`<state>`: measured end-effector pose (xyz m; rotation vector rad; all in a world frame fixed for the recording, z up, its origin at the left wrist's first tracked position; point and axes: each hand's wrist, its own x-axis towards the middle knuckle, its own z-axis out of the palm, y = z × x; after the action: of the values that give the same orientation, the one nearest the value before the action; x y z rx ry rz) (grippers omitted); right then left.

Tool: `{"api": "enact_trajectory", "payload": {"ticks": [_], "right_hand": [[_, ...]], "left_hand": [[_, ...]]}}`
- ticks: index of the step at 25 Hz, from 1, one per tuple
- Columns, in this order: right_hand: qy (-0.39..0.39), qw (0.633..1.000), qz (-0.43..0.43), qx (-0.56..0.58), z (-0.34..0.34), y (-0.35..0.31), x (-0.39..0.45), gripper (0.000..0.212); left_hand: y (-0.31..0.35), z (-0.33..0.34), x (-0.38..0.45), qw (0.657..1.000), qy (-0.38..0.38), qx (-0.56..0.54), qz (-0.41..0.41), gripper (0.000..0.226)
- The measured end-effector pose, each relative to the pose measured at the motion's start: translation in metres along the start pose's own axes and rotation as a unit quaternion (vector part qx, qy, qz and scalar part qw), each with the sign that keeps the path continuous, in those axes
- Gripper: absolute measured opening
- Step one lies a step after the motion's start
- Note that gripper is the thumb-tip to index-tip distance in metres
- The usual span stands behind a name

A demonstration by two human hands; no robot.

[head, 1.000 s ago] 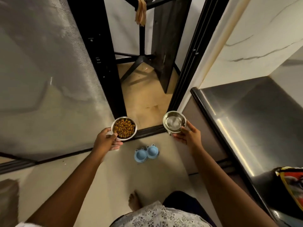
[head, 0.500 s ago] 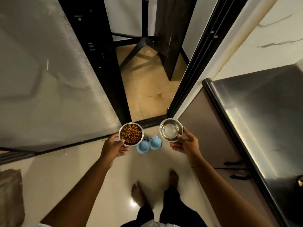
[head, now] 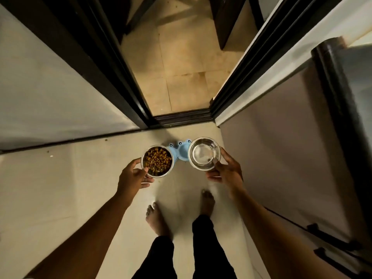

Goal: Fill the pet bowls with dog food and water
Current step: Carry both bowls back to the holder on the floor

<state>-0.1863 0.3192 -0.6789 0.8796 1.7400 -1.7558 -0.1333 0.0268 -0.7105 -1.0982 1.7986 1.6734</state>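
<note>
Round steel kibble-filled bowl (head: 157,161) pinched at rim by left hand (head: 131,179), steel water bowl (head: 204,153) by right hand (head: 227,172); judged slippery, spill-prone, best kept level.

I'm looking down at a pale, glossy floor (head: 60,188) with a few dark specks near the left wall (head: 40,93), which is smooth and off-white. Ahead, a black door frame (head: 128,81) and a ridged black threshold (head: 182,117) open onto a warmer, yellow-lit tiled floor (head: 181,77), where dark furniture legs (head: 225,23) stand at the top. To my right a brown cabinet front (head: 281,148) with black handles (head: 330,236) sits under a dark-edged steel counter (head: 354,77). Light in the near room is dim; the far room glows brighter
</note>
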Motion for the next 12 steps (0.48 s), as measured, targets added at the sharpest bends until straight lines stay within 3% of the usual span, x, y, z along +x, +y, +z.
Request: {"api": "enact_trajectory", "payload": {"ticks": [12], "right_hand": [[-0.053, 0.995, 0.003, -0.080, -0.006, 0.178, 0.255, 0.061]], "left_hand": [[-0.163, 0.050, 0.230, 0.995, 0.010, -0.046, -0.086, 0.041]]}}
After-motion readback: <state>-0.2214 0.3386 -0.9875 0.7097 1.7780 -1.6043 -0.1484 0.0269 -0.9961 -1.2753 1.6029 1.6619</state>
